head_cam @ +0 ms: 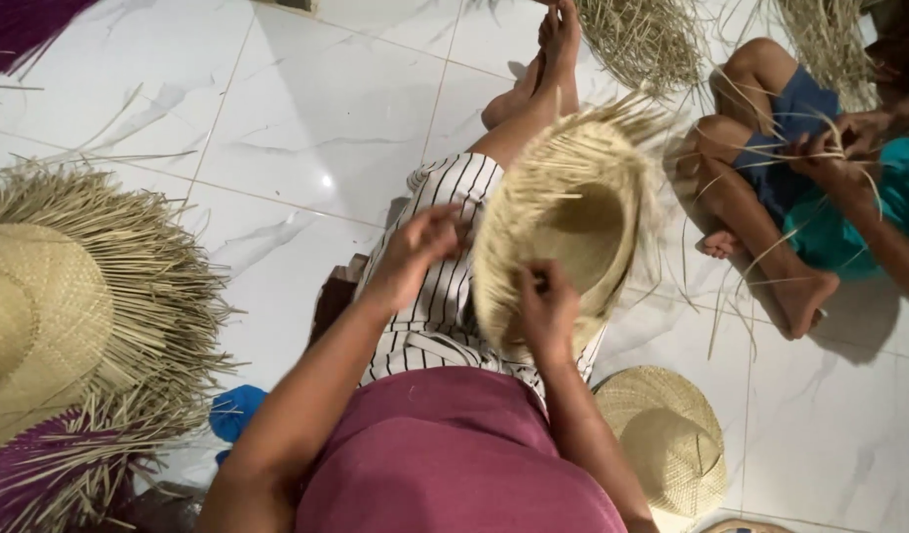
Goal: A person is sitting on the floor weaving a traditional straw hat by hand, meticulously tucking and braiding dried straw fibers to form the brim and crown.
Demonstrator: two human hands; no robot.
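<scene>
- The white tiled floor [306, 128] serves as the workplace, with straw work spread around the seated person.
- A big unfinished straw hat [50, 306] lies at the left, its loose ends fanning out.
- The half-woven hat [563, 232] rests tilted on the lap, hollow side up, within easy reach.
- The right hand [545, 308] pinches strands at its near rim.
- The left hand [420, 252] has its fingers curled at the hat's left edge, steadying it.

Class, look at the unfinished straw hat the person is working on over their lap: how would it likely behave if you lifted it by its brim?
The unfinished straw hat is probably light: thin woven straw, steadied by the left hand and right hand. Its woven crown likely keeps its shape, but the loose strand ends fringing the brim would probably flex and snag. Being dished, it seems unlikely to roll.
</scene>
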